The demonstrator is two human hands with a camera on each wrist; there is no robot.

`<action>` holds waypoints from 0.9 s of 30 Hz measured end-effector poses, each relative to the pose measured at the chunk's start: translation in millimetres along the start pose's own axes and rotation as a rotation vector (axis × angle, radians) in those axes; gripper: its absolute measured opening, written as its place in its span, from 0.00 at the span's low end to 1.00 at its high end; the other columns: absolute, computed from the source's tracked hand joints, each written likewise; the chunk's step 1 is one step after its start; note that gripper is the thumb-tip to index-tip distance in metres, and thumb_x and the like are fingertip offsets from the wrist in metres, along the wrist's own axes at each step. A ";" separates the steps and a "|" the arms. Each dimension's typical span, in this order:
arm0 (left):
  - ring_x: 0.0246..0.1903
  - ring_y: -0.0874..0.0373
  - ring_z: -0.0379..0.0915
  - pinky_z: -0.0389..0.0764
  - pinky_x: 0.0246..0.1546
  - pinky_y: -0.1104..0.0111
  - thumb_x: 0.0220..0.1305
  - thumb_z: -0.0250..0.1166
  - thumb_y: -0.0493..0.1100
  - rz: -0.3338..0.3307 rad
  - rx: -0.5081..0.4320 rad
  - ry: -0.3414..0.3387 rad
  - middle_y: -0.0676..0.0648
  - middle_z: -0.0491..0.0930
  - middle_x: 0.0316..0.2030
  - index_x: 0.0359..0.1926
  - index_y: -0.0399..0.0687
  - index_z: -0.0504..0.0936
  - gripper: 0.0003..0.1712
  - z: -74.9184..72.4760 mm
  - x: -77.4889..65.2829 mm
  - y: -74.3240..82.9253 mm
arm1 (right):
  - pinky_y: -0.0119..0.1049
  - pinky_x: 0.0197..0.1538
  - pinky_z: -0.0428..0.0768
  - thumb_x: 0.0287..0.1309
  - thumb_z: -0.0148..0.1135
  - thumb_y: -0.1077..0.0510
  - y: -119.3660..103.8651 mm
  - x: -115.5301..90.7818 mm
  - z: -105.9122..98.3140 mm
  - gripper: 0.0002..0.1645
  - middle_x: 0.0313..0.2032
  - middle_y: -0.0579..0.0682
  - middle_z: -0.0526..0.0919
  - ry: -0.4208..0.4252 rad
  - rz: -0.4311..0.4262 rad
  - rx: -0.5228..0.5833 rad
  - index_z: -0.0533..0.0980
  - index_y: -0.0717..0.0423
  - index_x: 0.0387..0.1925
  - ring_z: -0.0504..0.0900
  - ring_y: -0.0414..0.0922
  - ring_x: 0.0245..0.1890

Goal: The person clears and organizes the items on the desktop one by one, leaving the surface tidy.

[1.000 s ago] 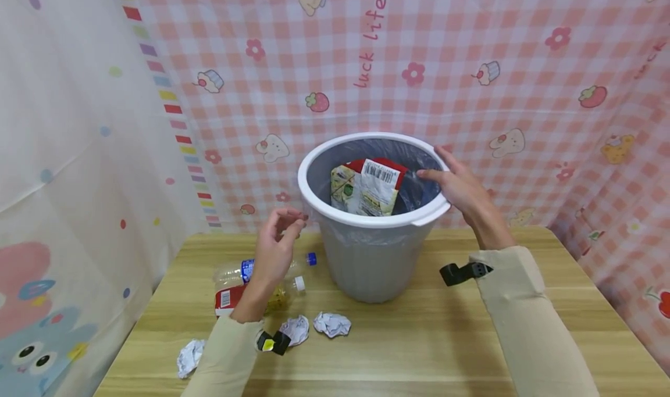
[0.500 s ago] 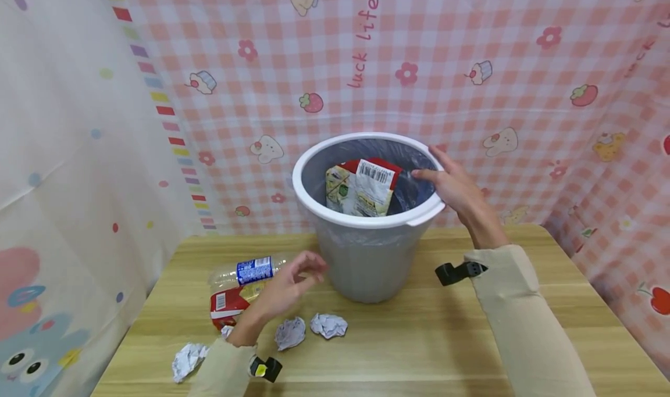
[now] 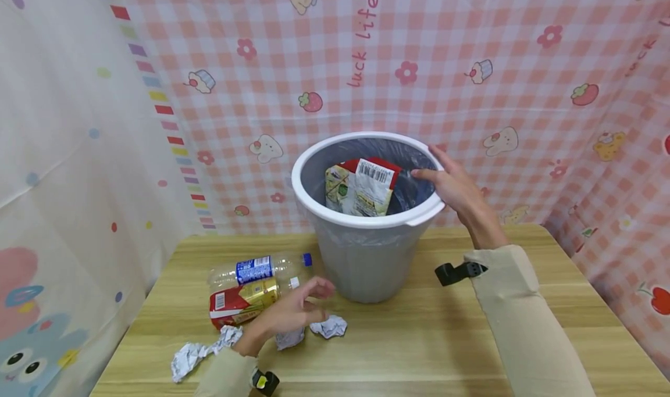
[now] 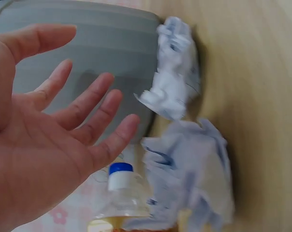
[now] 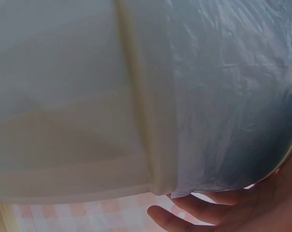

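My right hand [image 3: 460, 190] grips the white rim of a grey trash bin [image 3: 366, 263], thumb inside and fingers outside. A clear liner covers the rim, and a red and yellow wrapper [image 3: 366, 193] with a barcode lies in the bin. Palm and spread fingers of my left hand [image 4: 49, 140] show in the left wrist view, holding nothing. That hand hovers over a crumpled paper ball [image 3: 289, 340], partly hiding it. Another crumpled paper ball [image 3: 328, 326] lies just to the right, near the bin's base.
Left of the bin lie a clear plastic bottle [image 3: 255, 270] with a blue cap, a red and gold package [image 3: 243, 301] and a white-capped bottle [image 3: 294, 282], partly hidden. More crumpled paper [image 3: 188, 361] lies front left on the wooden table [image 3: 419, 350]. A patterned curtain [image 3: 235, 124] hangs behind.
My left hand has come down from beside the bin's rim toward the paper balls, uncovering the bottle and package. The right hand keeps its grip on the rim.
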State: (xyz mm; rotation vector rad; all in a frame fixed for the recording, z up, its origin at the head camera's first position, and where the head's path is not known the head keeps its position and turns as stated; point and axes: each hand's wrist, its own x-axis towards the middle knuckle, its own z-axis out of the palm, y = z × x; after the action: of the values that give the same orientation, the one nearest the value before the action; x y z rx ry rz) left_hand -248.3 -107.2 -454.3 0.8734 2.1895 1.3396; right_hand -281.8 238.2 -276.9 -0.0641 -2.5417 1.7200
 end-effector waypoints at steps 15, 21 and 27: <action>0.59 0.39 0.70 0.71 0.59 0.49 0.58 0.70 0.39 -0.019 0.089 -0.082 0.35 0.75 0.58 0.64 0.39 0.67 0.34 3.3 0.5 -21.7 | 0.38 0.34 0.85 0.67 0.57 0.51 1.2 -1.8 1.1 0.49 0.63 0.66 0.73 -0.001 0.005 0.011 0.40 0.41 0.79 0.88 0.53 0.35; 0.58 0.41 0.71 0.68 0.62 0.46 0.55 0.73 0.38 -0.027 0.086 -0.074 0.36 0.76 0.57 0.63 0.39 0.69 0.36 5.3 2.6 -26.0 | 0.37 0.33 0.85 0.67 0.57 0.51 0.5 -1.9 -0.1 0.49 0.62 0.67 0.74 0.005 0.000 0.012 0.40 0.43 0.79 0.88 0.51 0.33; 0.54 0.44 0.74 0.68 0.62 0.44 0.52 0.73 0.34 -0.061 0.133 -0.050 0.39 0.79 0.53 0.61 0.41 0.72 0.35 6.7 1.5 -27.9 | 0.37 0.32 0.85 0.67 0.57 0.51 -0.1 -2.9 0.0 0.49 0.62 0.67 0.74 0.002 -0.008 0.006 0.40 0.43 0.79 0.88 0.49 0.31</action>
State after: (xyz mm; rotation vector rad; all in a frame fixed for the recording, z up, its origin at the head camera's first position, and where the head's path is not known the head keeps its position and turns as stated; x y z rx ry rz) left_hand -253.2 -111.4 -482.3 0.8715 2.2679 1.1427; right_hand -278.9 237.9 -276.9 -0.0550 -2.5314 1.7239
